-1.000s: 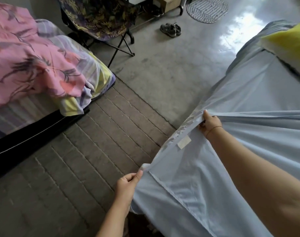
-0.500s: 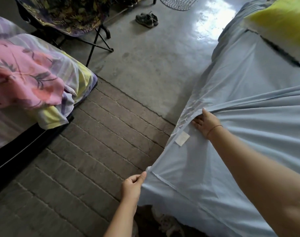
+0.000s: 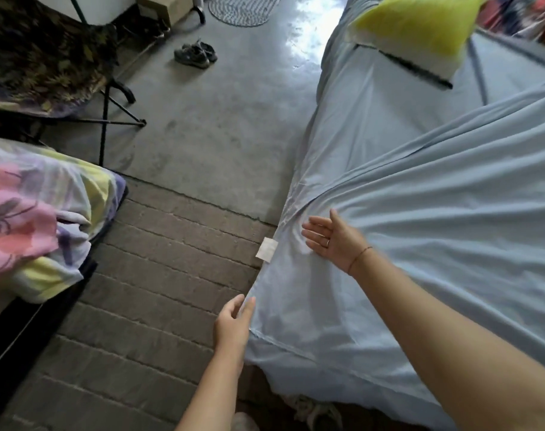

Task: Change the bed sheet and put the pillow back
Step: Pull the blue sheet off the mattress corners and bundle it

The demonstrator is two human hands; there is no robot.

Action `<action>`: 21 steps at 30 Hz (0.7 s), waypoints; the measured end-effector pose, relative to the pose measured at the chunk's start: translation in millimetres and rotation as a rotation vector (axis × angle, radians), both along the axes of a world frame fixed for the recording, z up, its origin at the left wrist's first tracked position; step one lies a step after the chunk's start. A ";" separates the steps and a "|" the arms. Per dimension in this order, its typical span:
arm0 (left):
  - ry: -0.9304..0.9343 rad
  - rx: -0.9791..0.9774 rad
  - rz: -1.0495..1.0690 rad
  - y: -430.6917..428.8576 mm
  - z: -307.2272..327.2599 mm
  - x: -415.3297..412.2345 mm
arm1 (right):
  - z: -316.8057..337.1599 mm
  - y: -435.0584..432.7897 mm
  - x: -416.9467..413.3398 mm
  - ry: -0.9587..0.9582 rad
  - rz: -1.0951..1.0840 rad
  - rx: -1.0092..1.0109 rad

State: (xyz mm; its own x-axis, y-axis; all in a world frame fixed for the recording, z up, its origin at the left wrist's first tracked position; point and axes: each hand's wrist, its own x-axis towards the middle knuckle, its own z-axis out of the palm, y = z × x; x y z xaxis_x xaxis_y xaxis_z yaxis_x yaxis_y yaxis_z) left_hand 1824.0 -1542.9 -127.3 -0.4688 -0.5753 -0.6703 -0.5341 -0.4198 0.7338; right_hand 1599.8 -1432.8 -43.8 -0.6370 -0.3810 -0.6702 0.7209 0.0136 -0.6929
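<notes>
A pale blue bed sheet [image 3: 420, 244] of thin, smooth cloth is spread over the bed, drawn into long shallow folds that fan out from the near left edge. A small white rectangular label [image 3: 267, 249] is sewn at that edge, which hangs over the side. The right hand [image 3: 333, 241] hovers palm-up by the folds, its fingers [image 3: 311, 227] straight and released, holding nothing; a thin cord circles the wrist. The left hand [image 3: 232, 325] is lower, at the sheet's stitched hem, its fingers [image 3: 250, 306] loose and nearly straight, touching the cloth rather than clenched round it. The pillow [image 3: 420, 23], plump with a yellow-green cover, lies at the far end of the bed on the sheet. The floor [image 3: 221, 126] is glossy grey concrete, giving way to rough brick-patterned paving [image 3: 147, 275].
</notes>
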 end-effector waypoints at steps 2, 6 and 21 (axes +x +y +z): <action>-0.006 -0.052 -0.068 5.2 11.4 -9.9 | 8.8 23.1 3.1 0.003 -0.047 -0.041; -0.017 -0.214 -0.228 25.9 38.5 -31.0 | 24.9 85.7 11.2 0.015 -0.148 -0.044; 0.075 -0.346 -0.610 180.2 65.7 -98.6 | 39.8 355.2 41.0 0.025 -0.592 0.101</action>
